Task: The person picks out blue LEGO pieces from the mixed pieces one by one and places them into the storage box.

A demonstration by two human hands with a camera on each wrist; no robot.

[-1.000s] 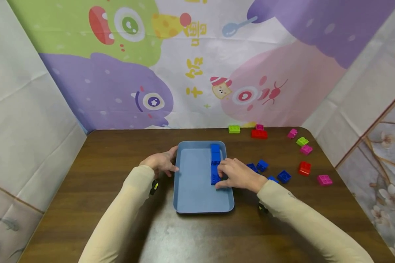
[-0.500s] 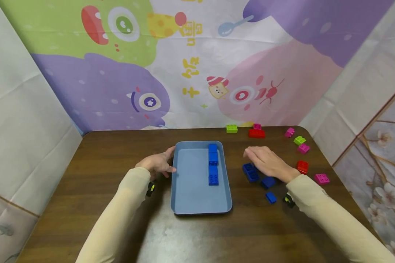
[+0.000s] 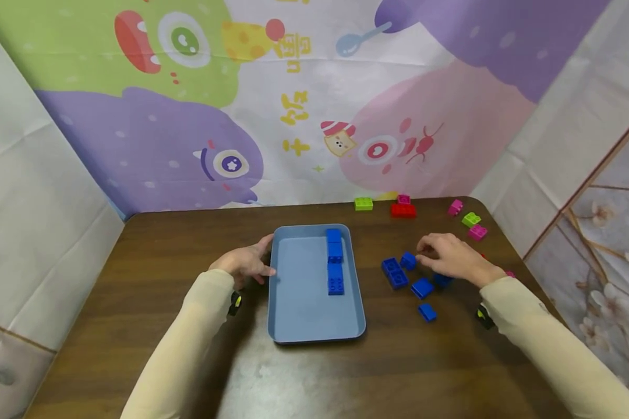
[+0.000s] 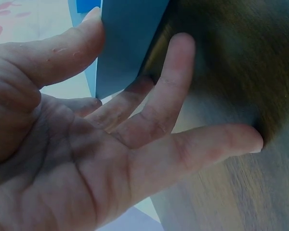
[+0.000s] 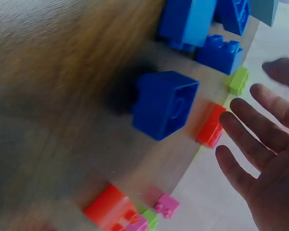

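Observation:
Blue toy bricks [image 3: 335, 262] form a row along the right side of a grey-blue tray [image 3: 299, 317]. At the tray's left rim is my left hand [image 3: 245, 263], fingers spread; its thumb [image 4: 74, 43] reaches the rim. My right hand [image 3: 456, 257] hovers palm down over loose blue bricks right of the tray, holding nothing. Just left of its fingertips sits a small blue brick [image 3: 407, 261]. Another blue brick [image 5: 166, 103], open side showing, lies below the palm and is partly hidden in the head view. Nearby are more blue bricks [image 3: 422, 288].
Toward the table's back edge lie a green brick [image 3: 363, 203] and a red brick [image 3: 403, 210] with a pink one behind it. Further right are pink [image 3: 477, 232] and green [image 3: 471, 219] bricks. A small blue brick [image 3: 427, 312] lies nearer the front.
My right hand has left the front blue brick in the tray and moved right over the loose blue bricks. The left hand stays at the tray's rim. The head view has shifted slightly.

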